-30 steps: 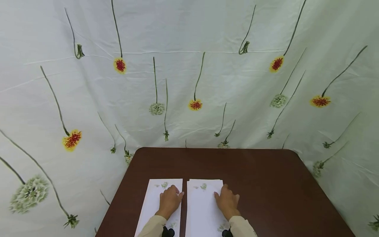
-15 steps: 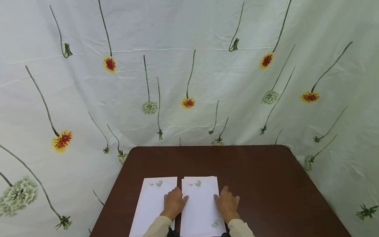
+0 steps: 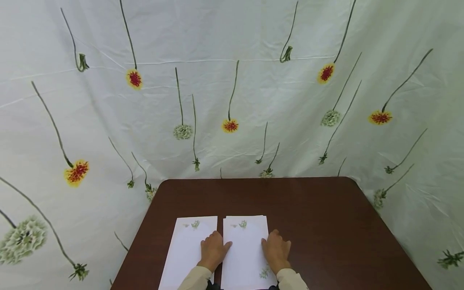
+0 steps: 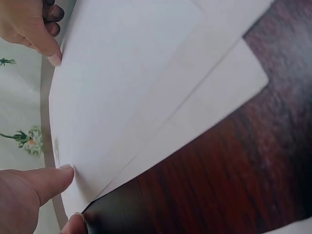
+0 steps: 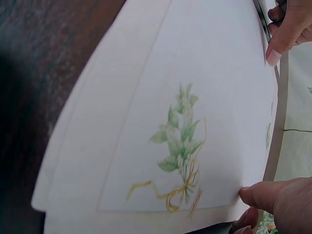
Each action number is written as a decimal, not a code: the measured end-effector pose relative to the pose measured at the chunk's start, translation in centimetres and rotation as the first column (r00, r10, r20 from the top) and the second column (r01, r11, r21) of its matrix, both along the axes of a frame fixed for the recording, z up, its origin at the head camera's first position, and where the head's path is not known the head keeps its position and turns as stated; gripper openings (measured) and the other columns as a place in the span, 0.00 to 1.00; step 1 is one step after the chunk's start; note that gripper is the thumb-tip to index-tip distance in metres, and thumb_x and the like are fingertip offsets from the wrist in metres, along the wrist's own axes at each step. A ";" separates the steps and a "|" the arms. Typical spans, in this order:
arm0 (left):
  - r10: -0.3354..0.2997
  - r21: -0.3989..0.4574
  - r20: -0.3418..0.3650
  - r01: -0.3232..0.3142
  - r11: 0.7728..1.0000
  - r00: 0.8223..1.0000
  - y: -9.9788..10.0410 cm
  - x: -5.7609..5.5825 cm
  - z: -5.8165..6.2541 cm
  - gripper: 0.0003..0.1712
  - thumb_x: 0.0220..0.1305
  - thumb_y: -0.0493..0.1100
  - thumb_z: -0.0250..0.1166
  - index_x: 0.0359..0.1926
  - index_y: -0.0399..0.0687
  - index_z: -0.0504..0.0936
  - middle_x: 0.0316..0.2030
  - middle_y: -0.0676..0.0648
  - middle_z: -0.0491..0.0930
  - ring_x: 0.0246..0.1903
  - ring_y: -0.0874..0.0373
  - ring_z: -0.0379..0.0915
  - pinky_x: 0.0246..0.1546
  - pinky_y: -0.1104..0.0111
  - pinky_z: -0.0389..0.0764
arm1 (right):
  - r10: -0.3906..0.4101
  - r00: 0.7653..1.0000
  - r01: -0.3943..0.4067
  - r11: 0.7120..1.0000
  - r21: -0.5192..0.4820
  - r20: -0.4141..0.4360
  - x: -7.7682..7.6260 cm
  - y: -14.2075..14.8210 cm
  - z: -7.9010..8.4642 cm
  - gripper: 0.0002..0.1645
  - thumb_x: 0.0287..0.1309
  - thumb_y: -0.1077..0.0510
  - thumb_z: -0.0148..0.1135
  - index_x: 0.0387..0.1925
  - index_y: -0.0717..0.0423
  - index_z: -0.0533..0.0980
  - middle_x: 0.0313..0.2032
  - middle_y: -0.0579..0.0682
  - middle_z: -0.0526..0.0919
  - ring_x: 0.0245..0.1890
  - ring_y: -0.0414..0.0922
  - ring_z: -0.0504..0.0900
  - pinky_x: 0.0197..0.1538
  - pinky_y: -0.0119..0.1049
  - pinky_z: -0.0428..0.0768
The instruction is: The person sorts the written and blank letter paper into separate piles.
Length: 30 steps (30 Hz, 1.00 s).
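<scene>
Two piles of white paper with pale green flower prints lie side by side on the table. My left hand (image 3: 212, 250) reaches over the right edge of the left pile (image 3: 185, 253). It pinches the left edge of the right pile (image 3: 243, 249), thumb on top. At that pile's right edge my right hand (image 3: 276, 251) pinches too, its thumb on the printed face. In the left wrist view, sheets of the right pile (image 4: 136, 73) are slightly offset. The right wrist view shows a leafy print (image 5: 180, 136) with a yellow ribbon; fingertips under the edge are partly hidden.
A dark brown table (image 3: 311, 217) with rounded far corners carries the paper. Behind and around it hangs a pale cloth (image 3: 203, 36) printed with long-stemmed flowers.
My left hand has moved right, from over the left pile to the right pile's left edge. My right hand stays at the right edge. The head view has shifted slightly.
</scene>
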<state>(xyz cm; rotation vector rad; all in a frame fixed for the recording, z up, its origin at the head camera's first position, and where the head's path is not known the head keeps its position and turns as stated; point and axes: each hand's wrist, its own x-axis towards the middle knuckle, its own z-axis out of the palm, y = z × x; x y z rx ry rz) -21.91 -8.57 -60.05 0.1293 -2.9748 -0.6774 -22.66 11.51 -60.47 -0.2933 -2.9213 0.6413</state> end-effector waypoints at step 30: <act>-0.021 0.288 -0.084 0.044 0.957 0.996 0.1 0.3 -0.9 0.12 0.63 0.34 0.66 0.36 0.42 0.69 0.24 0.51 0.74 0.26 0.52 0.72 0.36 0.52 0.65 | -0.035 0.999 0.036 0.999 -0.041 0.012 0.3 -0.4 0.4 0.24 0.55 0.53 0.72 0.35 0.70 0.71 0.23 0.62 0.80 0.23 0.57 0.82 0.37 0.53 0.66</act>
